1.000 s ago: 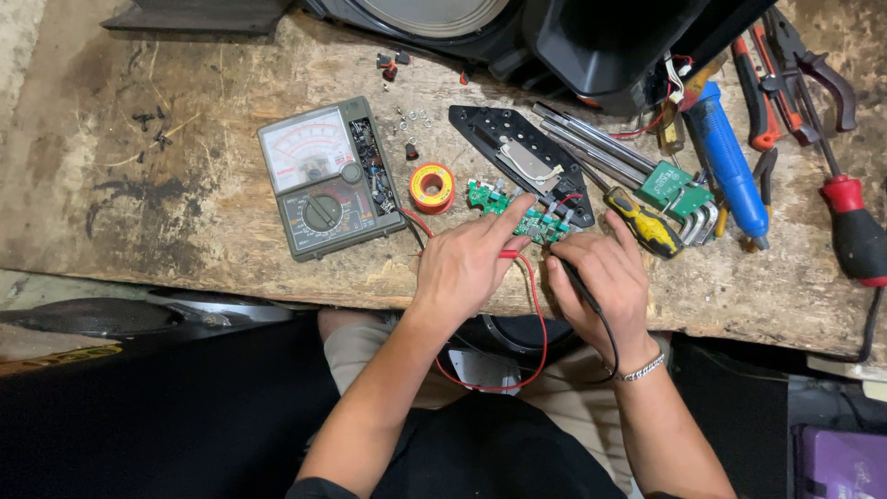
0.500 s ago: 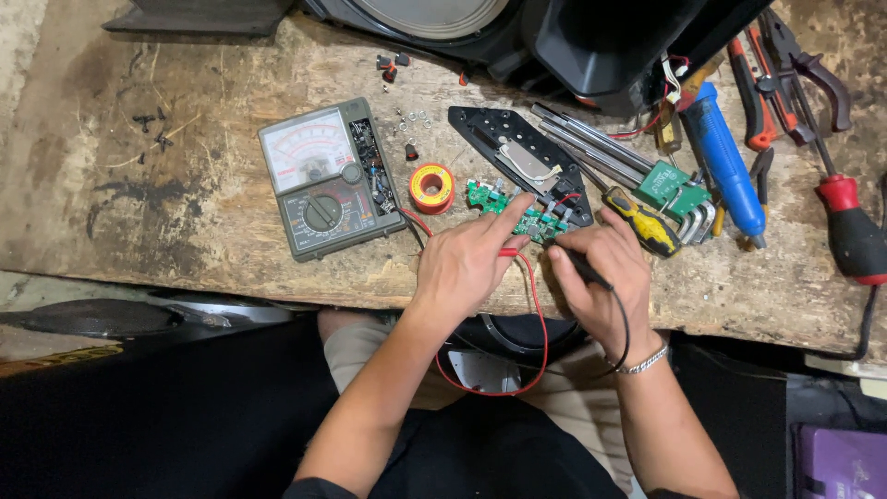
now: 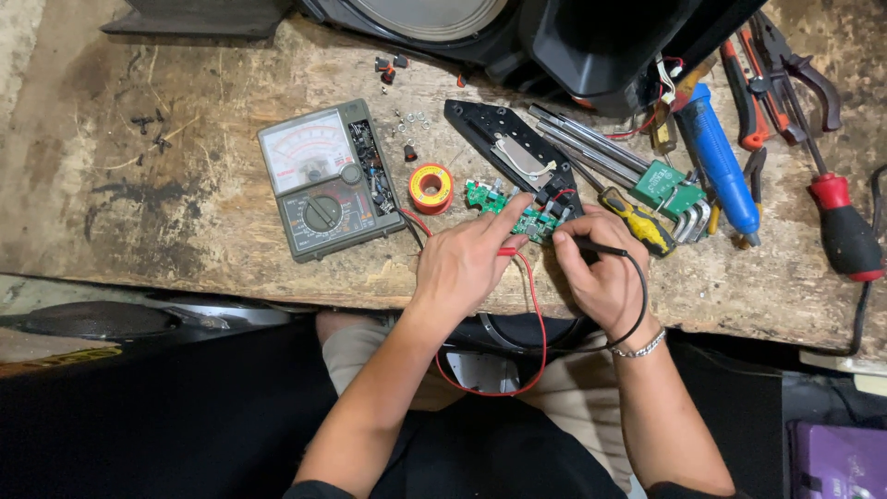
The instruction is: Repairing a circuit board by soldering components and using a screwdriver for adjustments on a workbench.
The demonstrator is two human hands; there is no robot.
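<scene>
Pinched in the left hand (image 3: 462, 263), a red probe (image 3: 507, 251) is pressed, apparently, onto the green circuit board (image 3: 517, 214) near the workbench's (image 3: 185, 222) front edge, a black probe (image 3: 601, 248) being pinched in the right hand (image 3: 601, 277) so both tips meet it.

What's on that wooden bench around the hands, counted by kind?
Grey analogue meter with dial: 1
Small green circuit board: 1
Test probes, red in left hand, black in right hand: 2
Yellow solder spool: 1
Blue-handled tool: 1
Red-and-black screwdriver: 1
Total: 7
</scene>
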